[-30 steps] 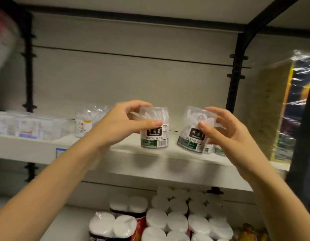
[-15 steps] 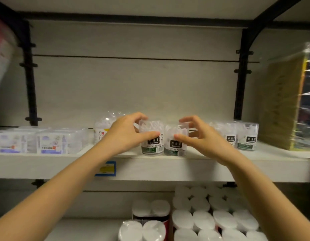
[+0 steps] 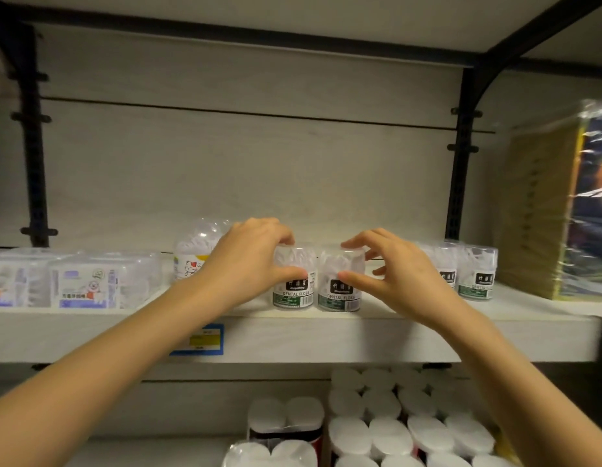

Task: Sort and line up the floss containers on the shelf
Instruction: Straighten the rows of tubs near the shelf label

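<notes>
Near the front edge of the pale wooden shelf (image 3: pixel 326 335), two clear plastic dental floss tubs stand upright, touching. The left hand (image 3: pixel 249 264) pinches the left tub (image 3: pixel 294 291) between thumb and fingers, and the right hand (image 3: pixel 397 274) likewise pinches the right tub (image 3: pixel 340 293). Farther back toward the right end, two matching clear tubs (image 3: pixel 464 274) stand side by side.

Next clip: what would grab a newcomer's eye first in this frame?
Two bare hands at mid-shelf, the left hand and right hand, each gripping a clear dental floss tub; the left tub and right tub stand upright, side by side near the shelf front edge. Two matching tubs stand farther right.
</notes>
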Available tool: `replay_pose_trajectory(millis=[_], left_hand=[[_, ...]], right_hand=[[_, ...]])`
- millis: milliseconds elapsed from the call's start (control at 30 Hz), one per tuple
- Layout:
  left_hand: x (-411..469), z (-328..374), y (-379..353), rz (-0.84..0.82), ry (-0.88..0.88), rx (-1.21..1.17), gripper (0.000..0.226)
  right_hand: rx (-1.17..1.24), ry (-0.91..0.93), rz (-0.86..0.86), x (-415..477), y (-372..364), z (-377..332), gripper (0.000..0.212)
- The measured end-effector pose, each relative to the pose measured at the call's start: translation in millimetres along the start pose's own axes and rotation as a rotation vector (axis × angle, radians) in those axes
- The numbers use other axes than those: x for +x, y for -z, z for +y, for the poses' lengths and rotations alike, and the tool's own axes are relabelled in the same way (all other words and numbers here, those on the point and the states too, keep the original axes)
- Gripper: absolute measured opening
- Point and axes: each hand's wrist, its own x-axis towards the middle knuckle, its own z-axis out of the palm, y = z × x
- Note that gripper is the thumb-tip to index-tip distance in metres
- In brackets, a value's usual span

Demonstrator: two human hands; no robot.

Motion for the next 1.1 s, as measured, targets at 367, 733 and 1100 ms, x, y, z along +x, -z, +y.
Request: replay_pose_trajectory(millis=[367,733,1100], left_hand=[[44.5,1.2,-22.5,-0.099,0.039,0.372,0.047],[77.2,-10.4,-46.4,-0.135,0.046,0.505,0.047],[78.1,98.7,-62.6,0.162,-0.078,-0.324,0.04]], right_hand=[[-0.175,-0.041,-0.134,52.3,-22.2,15.3,0.04],[-0.187,-0.122,-0.222,84.1,-41.9,32.9,0.044],[-0.08,-0.126,0.563,2.2,70.4,100.9,0.024]])
